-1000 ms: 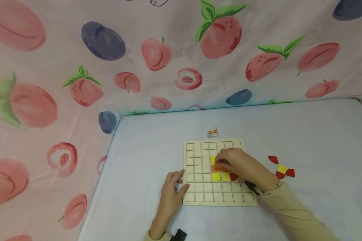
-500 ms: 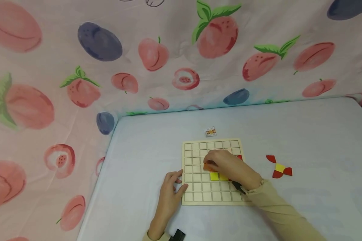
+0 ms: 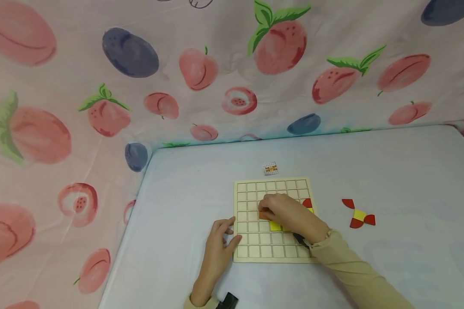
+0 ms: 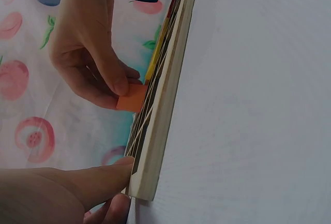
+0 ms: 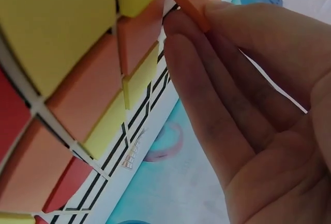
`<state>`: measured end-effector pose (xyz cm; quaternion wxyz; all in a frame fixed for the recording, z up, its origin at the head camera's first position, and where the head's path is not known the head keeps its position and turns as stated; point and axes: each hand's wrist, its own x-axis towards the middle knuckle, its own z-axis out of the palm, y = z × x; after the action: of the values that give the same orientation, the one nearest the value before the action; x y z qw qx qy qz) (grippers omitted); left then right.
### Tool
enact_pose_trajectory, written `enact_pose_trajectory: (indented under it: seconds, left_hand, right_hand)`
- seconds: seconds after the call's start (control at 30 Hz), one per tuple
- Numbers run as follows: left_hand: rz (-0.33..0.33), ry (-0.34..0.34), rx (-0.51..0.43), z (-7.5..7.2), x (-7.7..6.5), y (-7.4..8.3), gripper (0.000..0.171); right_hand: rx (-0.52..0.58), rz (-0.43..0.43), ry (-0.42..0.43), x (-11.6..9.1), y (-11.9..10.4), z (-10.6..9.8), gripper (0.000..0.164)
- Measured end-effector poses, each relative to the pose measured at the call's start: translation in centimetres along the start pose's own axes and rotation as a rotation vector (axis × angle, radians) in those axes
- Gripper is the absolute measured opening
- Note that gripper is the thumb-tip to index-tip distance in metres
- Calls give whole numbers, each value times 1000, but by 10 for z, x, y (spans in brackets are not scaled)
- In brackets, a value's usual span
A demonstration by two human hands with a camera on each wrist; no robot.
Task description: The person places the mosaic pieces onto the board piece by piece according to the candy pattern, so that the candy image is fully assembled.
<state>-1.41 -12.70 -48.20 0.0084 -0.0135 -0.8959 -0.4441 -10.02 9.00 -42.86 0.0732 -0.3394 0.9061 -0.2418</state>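
Wooden grid board (image 3: 251,249), before me. Orange square tile (image 4: 133,98), over the board, clamped in the grip of the right hand (image 3: 288,211). Left hand (image 3: 218,243), fingers apart, touching the board's left edge. Patterned card (image 3: 270,168), just beyond the board. Three red pieces (image 3: 356,223), right of the board.

Ahead of me and to my left, pale pink fabric (image 3: 232,47) printed with red fruits (image 3: 281,47), green leaves (image 3: 291,14) and blue ovals (image 3: 130,52) rises beyond a white tabletop (image 3: 181,193) in soft, dim light
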Motion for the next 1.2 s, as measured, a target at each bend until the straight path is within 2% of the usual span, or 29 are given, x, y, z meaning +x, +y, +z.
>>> enact_pose_trajectory:
  seconds: [0.3,0.57,0.9,1.2]
  left_hand:
    - [-7,-1,6,0,0,1,48]
    - [-16,-5,10,0,-1,1,48]
    - [-3,-3,8,0,-1,0,48]
    - [-2,-2,10,0,-1,1,48]
  right_hand:
    - [-26,-4,28,0,2,3,5]
    - [-88,21,1,3,4,8,6]
    - [-111,25,0,1,4,8,4]
    - [-101,29,51,-9,6,2,6]
